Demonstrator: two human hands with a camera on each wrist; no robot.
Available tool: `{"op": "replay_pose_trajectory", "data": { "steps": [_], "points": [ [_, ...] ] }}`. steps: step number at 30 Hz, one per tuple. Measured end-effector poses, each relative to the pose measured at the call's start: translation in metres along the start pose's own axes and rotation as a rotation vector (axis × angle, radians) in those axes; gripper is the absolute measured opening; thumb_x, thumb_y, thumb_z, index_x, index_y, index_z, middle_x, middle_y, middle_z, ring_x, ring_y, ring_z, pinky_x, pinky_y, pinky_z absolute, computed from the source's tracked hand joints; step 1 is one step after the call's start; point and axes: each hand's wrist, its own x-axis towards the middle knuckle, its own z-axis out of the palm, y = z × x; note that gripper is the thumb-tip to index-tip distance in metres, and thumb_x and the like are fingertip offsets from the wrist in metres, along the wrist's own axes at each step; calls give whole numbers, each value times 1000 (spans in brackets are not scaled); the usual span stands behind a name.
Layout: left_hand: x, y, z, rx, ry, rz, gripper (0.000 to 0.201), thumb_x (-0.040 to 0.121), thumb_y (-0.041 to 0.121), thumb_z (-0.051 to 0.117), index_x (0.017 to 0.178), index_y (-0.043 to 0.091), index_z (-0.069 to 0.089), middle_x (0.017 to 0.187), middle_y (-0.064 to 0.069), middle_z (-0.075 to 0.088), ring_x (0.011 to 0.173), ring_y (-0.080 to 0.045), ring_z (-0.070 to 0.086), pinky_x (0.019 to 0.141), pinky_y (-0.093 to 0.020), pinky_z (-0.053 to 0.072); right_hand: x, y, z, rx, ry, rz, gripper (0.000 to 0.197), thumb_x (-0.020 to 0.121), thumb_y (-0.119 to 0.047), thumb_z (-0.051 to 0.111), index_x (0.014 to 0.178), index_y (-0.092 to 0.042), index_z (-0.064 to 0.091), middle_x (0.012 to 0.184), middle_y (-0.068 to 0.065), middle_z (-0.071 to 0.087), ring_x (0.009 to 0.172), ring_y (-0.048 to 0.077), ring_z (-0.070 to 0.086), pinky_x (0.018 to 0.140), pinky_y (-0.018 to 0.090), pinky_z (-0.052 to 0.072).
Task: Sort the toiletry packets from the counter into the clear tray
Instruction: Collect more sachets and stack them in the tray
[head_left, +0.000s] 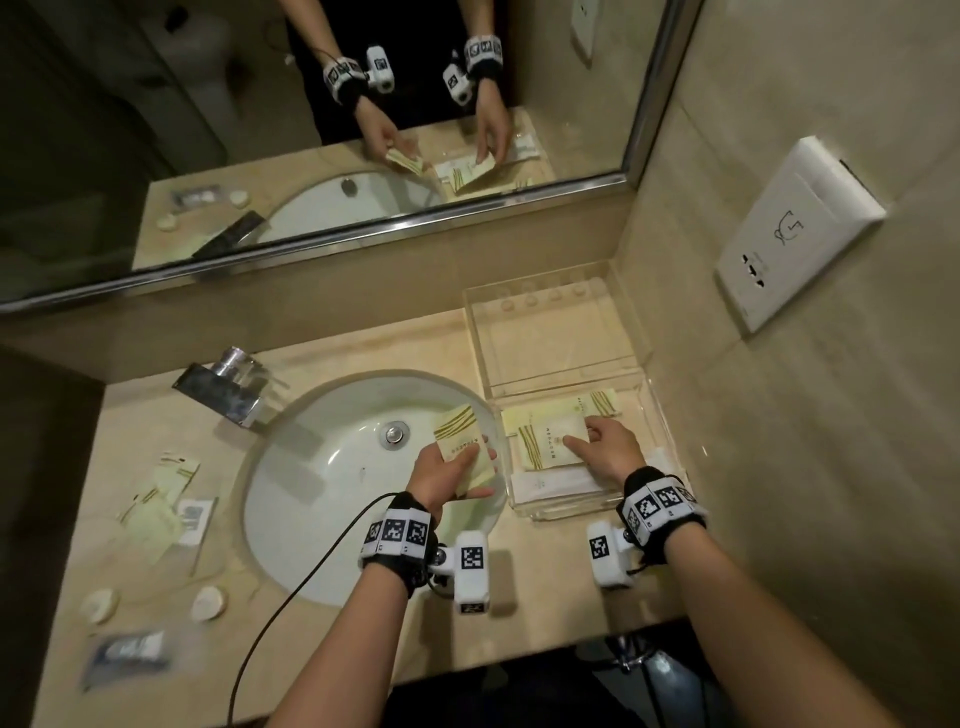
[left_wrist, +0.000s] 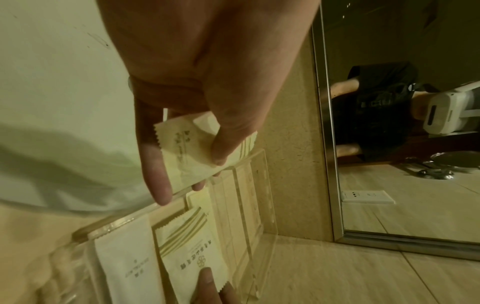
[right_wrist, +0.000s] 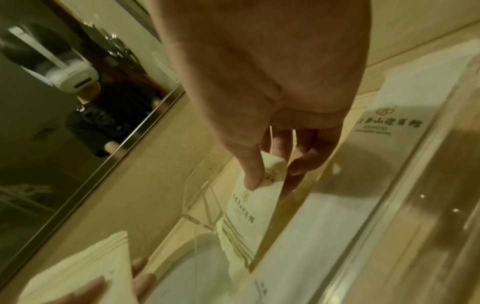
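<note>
The clear tray (head_left: 649, 431) stands right of the sink with its lid (head_left: 556, 332) open. Cream packets with green stripes (head_left: 545, 441) lie inside, beside a long white packet (head_left: 550, 483). My right hand (head_left: 584, 439) reaches into the tray and pinches the end of the top striped packet (right_wrist: 244, 207) between thumb and fingers (right_wrist: 253, 174). My left hand (head_left: 470, 467) hovers over the sink's right edge, gripping a small stack of striped packets (head_left: 460, 439); its thumb (left_wrist: 221, 148) presses on the top packet (left_wrist: 182, 148). The tray's contents (left_wrist: 189, 253) show below it.
More striped packets (head_left: 166, 488) lie on the counter left of the sink (head_left: 322, 467), with two round soaps (head_left: 210, 603), a dark sachet (head_left: 130, 649) and a chrome faucet (head_left: 223, 387). A black cable (head_left: 291, 597) crosses the sink rim. Mirror behind, wall socket (head_left: 795, 234) at right.
</note>
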Motion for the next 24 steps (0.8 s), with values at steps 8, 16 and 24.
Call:
{"op": "replay_pose_trajectory", "data": {
  "steps": [8,16,24],
  "points": [
    [4,2,-6,-27,8,12,22,98,6,47,116,14,56,113,-14,68,105,-27,68,73,-50,60,16,3,15,-171,-3,35,55,89,-29,69,134,-3,53,132,16,59,121,31,56,104,38,45],
    [11,6,-7,-69,11,25,26,98,4,44,121,10,56,113,-6,65,98,-26,65,77,-50,59,25,3,29,-237,66,74,35,81,-31,76,101,-15,52,103,7,55,93,20,51,91,35,47],
    [19,4,-7,-36,73,100,32,87,7,66,119,7,60,100,-9,72,87,-18,68,76,-32,58,24,6,35,-360,266,49,69,72,-48,79,120,-6,51,115,10,62,107,32,58,93,42,47]
  ]
}}
